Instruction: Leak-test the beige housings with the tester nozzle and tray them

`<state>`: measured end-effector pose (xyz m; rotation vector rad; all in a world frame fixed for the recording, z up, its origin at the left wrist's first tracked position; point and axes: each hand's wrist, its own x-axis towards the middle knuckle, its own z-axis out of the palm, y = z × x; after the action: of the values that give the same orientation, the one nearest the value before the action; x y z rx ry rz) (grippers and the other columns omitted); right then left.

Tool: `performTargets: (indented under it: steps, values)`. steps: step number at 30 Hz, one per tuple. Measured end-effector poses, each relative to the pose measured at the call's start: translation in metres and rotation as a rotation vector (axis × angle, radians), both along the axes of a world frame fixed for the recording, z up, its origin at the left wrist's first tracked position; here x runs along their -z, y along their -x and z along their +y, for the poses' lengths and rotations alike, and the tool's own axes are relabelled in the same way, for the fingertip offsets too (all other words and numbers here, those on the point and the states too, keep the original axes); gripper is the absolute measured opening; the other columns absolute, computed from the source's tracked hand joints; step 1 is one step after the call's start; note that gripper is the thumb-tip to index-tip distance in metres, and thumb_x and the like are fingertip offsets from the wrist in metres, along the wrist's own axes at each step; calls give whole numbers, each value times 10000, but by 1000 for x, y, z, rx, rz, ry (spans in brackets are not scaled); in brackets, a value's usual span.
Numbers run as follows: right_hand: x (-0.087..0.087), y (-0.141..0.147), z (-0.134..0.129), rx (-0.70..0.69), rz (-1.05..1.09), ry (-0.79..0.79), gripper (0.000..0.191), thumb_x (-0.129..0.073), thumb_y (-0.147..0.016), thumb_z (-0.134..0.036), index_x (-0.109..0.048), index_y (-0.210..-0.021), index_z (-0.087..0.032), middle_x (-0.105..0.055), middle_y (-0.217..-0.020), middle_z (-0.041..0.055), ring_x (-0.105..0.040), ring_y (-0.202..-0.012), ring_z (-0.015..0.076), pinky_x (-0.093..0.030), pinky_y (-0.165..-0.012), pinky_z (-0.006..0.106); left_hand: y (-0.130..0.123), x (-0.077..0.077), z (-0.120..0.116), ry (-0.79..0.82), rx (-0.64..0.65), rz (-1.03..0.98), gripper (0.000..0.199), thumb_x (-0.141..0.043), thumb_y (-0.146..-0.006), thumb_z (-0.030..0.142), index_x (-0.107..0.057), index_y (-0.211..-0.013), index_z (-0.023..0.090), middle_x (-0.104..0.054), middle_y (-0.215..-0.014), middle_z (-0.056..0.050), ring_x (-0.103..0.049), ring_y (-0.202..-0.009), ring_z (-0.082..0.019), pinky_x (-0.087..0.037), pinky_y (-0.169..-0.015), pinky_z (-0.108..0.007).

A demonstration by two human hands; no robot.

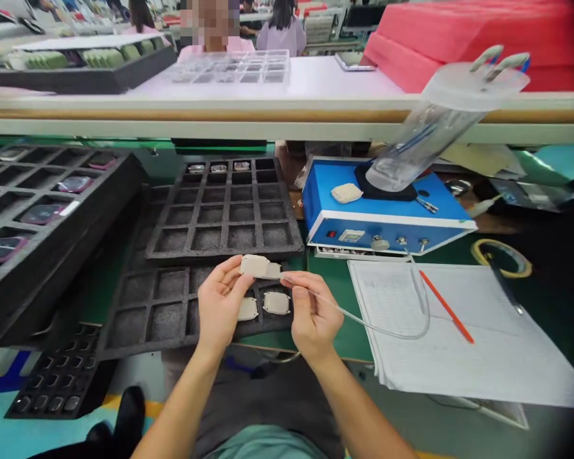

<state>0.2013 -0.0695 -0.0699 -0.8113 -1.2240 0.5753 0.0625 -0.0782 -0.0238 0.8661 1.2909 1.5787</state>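
Note:
My left hand (pixel 220 309) pinches a beige, rounded rectangular casing (pixel 255 266) between thumb and fingers, above a black foam tray (pixel 167 293). My right hand (pixel 317 315) is closed round the end of a thin clear tube (pixel 387 333), whose tip is at the right side of the casing; I cannot tell whether they touch. The tube loops back to the front of a blue control box (pixel 316 191). Below my hands, two more beige casings, one partly covered (pixel 247 309) and one in full view (pixel 277 303), lie in tray compartments.
Another foam tray (pixel 210 217) lies behind, with a few small parts in its back row. A stacked tray (pixel 76 217) stands left. On the blue box are a beige casing (pixel 347 193) and a tilted clear cylinder (pixel 406 150). Papers (pixel 411 363) and a red pen (pixel 447 306) lie right.

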Motion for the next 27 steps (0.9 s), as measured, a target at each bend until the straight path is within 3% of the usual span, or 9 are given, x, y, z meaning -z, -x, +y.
performTargets:
  steps: [3, 7, 15, 27]
  values:
    - [-1, -3, 1, -27, -78, -84, 229, -579, -985, -126, -733, -1102, -247, -775, -1053, 74, -756, -1037, 244, -648, -906, 462, -5, 8, 3, -17, 45, 105, 312, -878, -742, 284, -797, -1011, 149, -826, -1014, -102, -791, -928, -232, -628, -895, -334]
    - [-4, -4, 2, -85, -113, -88, 225, -596, -981, -129, -735, -1106, -253, -792, -1051, 69, -765, -1074, 260, -639, -931, 474, -3, 12, 0, -35, 74, 200, 252, -846, -776, 254, -834, -1020, 194, -833, -1015, -69, -797, -920, -222, -631, -893, -309]
    - [-5, -4, 1, -87, -114, -41, 229, -594, -995, -151, -738, -1120, -279, -796, -1025, 59, -770, -1059, 264, -635, -923, 492, -4, 14, -2, -6, 79, 270, 241, -829, -780, 247, -848, -1020, 227, -832, -1031, -57, -801, -924, -246, -646, -902, -348]
    - [-5, -4, 1, -44, -170, -16, 168, -591, -1006, -210, -735, -1070, -268, -806, -1005, 62, -783, -1024, 269, -647, -902, 507, -3, 18, -4, -32, 87, 287, 255, -831, -803, 225, -845, -1057, 247, -829, -1061, -36, -797, -946, -223, -635, -912, -307]
